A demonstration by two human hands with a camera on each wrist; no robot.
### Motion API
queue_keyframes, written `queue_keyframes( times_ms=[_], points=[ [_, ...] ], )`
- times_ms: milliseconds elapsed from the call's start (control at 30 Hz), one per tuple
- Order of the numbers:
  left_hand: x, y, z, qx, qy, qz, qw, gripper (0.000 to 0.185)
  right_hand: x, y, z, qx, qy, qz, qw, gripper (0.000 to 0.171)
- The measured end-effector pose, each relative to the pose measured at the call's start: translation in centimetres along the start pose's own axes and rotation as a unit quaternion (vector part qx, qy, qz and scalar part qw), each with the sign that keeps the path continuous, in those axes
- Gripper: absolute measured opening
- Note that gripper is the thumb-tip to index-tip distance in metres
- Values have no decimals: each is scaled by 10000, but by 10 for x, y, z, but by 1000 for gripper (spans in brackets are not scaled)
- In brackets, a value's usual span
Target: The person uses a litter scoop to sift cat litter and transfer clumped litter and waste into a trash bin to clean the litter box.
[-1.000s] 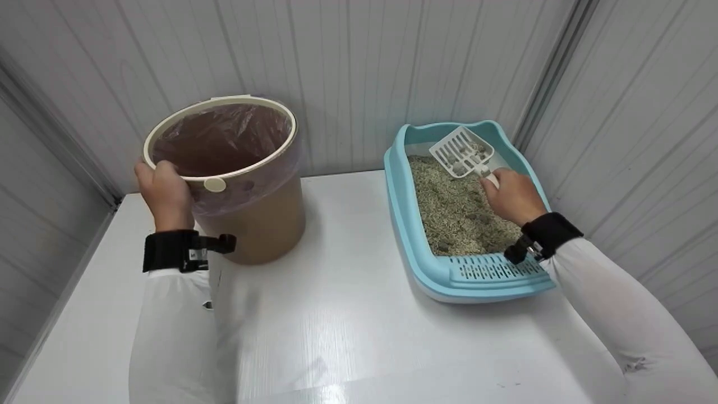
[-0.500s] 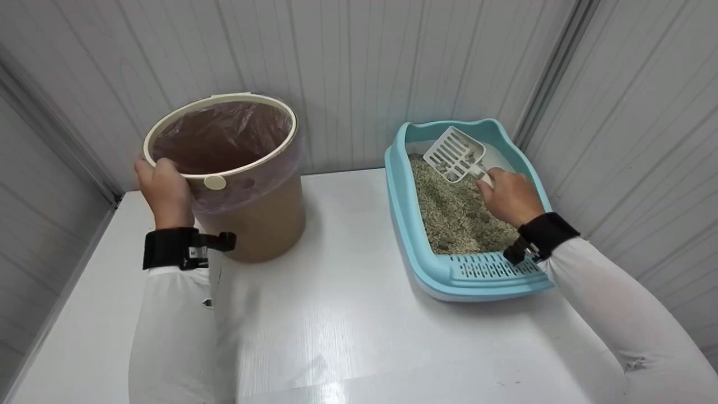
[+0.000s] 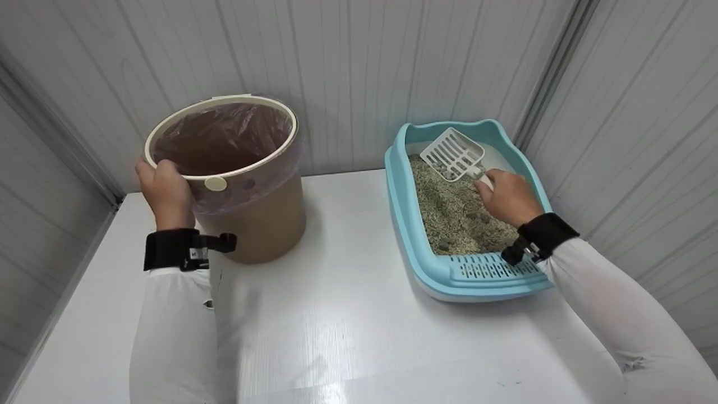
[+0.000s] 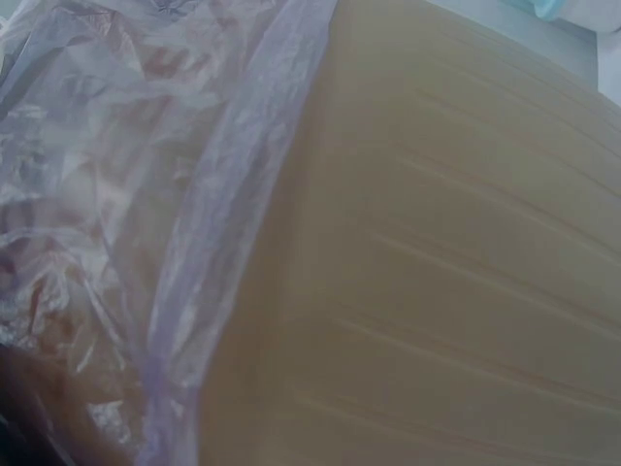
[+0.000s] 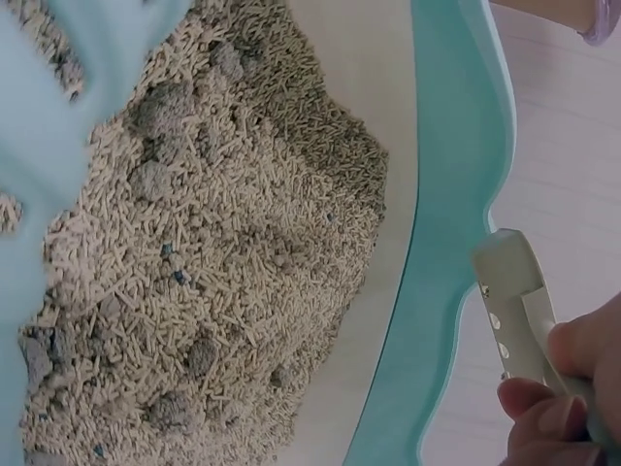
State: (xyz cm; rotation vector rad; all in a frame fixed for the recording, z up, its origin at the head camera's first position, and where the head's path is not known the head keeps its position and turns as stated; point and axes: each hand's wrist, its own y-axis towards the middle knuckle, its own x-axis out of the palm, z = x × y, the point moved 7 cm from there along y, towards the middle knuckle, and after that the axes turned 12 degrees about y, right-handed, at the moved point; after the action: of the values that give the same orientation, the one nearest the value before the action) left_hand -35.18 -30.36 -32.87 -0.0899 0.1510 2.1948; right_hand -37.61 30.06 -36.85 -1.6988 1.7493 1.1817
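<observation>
With its fingers at the cream rim, my left hand (image 3: 167, 193) grips a tan waste bin (image 3: 266, 224), whose mouth leans towards me. A clear purplish liner (image 4: 107, 146) covers the rim and upper wall. My right hand (image 3: 511, 196) holds a white slotted litter scoop (image 3: 453, 152) by its handle, over the back of a blue litter box (image 3: 409, 230). Greyish bits show near the scoop's lower-left edge; whether they lie in it or behind its slots I cannot tell. Pellet litter (image 5: 252, 223) with darker grey clumps fills the box. The left wrist view shows no hand.
Both containers stand on a white table (image 3: 336, 314), with bare tabletop between them. A panelled wall (image 3: 353, 84) rises close behind, and side walls flank the table. The litter box has a slotted front ledge (image 3: 493, 266).
The scoop has moved slightly left and its tilt has changed, with fewer grey clumps visible on it. My left hand stays on the bin rim.
</observation>
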Motion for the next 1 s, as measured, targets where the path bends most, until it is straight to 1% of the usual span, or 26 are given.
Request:
queue_keyframes(
  times_ms=[100,233,367,433,567,633,733,933,1000],
  points=[
    [0,1,1,27,-72,49,10000,64,2,0,2,135,317,-292,9990,33],
    [0,1,1,69,-194,73,9998,62,4,0,4,424,696,-692,9943,38],
    [-1,0,0,60,-165,81,9998,62,4,1,5,622,1037,-916,9884,43],
    [-1,0,-1,43,-115,77,9999,62,4,2,6,696,1230,-978,9851,42],
    [0,-1,-1,-20,-47,41,10000,62,2,3,8,808,1511,-997,9802,44],
    [0,-2,-1,-20,-2,37,10000,62,0,4,8,807,1526,-960,9803,44],
    [0,-2,-1,-27,23,3,10000,65,-1,5,8,801,1521,-898,9810,44],
    [-2,-2,-1,-29,276,96,9996,61,-10,8,0,549,1258,-724,9879,44],
    [-3,-3,0,-15,296,107,9995,59,-14,9,-3,550,1247,-627,9887,45]
  ],
)
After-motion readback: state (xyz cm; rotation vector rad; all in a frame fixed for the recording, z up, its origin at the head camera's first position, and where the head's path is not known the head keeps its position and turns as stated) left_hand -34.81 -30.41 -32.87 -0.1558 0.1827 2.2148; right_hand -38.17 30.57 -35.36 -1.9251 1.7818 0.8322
